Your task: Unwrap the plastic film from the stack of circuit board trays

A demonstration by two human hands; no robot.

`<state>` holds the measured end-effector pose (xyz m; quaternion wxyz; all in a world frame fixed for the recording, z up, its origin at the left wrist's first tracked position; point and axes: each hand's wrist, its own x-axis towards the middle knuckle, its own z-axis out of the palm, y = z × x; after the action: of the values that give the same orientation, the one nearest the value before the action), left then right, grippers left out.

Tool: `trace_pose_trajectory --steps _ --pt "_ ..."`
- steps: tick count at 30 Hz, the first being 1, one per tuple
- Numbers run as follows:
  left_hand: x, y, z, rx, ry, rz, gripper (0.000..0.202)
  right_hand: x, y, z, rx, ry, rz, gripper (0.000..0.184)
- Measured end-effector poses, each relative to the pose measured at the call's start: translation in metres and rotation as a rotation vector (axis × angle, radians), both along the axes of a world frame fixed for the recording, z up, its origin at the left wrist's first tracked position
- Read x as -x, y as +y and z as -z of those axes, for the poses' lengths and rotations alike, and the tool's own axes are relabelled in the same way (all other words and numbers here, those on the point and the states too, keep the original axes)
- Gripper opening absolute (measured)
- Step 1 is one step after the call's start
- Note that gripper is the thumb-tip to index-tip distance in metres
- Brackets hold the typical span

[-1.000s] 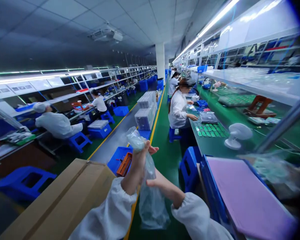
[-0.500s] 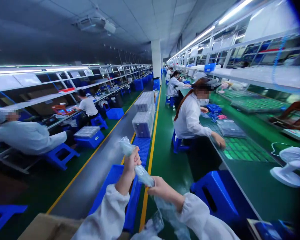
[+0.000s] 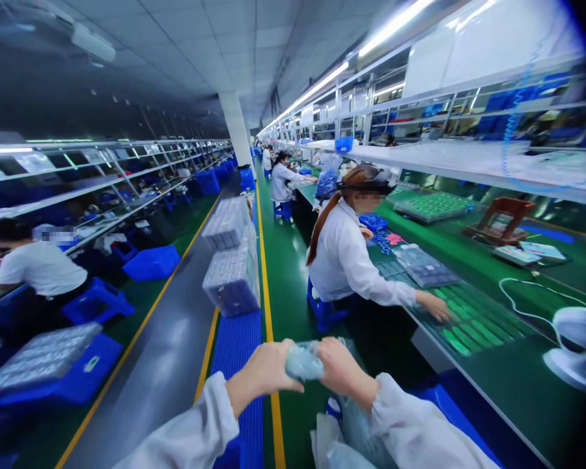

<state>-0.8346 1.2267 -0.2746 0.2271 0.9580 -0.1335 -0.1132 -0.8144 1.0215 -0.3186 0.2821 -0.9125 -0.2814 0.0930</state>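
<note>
Out in front of me, a bunched length of clear, pale-bluish plastic film (image 3: 303, 362) runs between my two hands. My left hand (image 3: 266, 368) is closed around its left end, with the fingertips partly hidden behind it. Close by on the right, my right hand (image 3: 340, 365) grips the same film, fingers curled over it. More of the loose plastic hangs below my right wrist toward my lap, where its lower part is cut off by the frame. Whether it is a bag or a sheet I cannot tell.
A co-worker (image 3: 349, 251) sits at the green bench (image 3: 498, 365) on the right, one hand on green boards (image 3: 476, 326). A white fan (image 3: 576, 345) stands nearby. Stacked wrapped trays (image 3: 232, 280) rest on blue slats (image 3: 234, 342). Blue bins (image 3: 151, 262) and stools stand at left.
My view has turned right. My left hand has come down and closer to my right hand, so the film between them is shorter and nearly level. No loose end now sticks up above my left hand.
</note>
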Motion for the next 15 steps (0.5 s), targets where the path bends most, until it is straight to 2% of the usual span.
trace_pose_trajectory --steps 2,5,9,11,13,15 --pt "-0.046 0.005 0.007 -0.131 -0.006 0.061 0.035 -0.044 0.009 0.001 -0.021 0.002 -0.02 0.008" --pt "-0.111 0.02 0.009 -0.185 -0.017 0.061 0.01 -0.113 0.026 -0.003 -0.108 0.067 -0.026 0.009" --pt "-0.188 0.053 0.005 -0.223 -0.073 -0.02 0.003 -0.208 0.061 -0.006 -0.154 0.17 -0.078 0.014" --pt "-0.221 0.072 0.009 -0.233 -0.134 -0.058 0.01 -0.253 0.083 0.001 -0.14 0.14 -0.136 0.014" --pt "-0.254 0.095 0.022 -0.23 -0.216 -0.075 0.016 -0.295 0.107 0.014 -0.116 0.101 -0.2 0.017" --pt "-0.288 0.121 0.043 -0.203 -0.264 -0.028 0.016 -0.337 0.131 0.027 -0.081 0.094 -0.276 0.018"
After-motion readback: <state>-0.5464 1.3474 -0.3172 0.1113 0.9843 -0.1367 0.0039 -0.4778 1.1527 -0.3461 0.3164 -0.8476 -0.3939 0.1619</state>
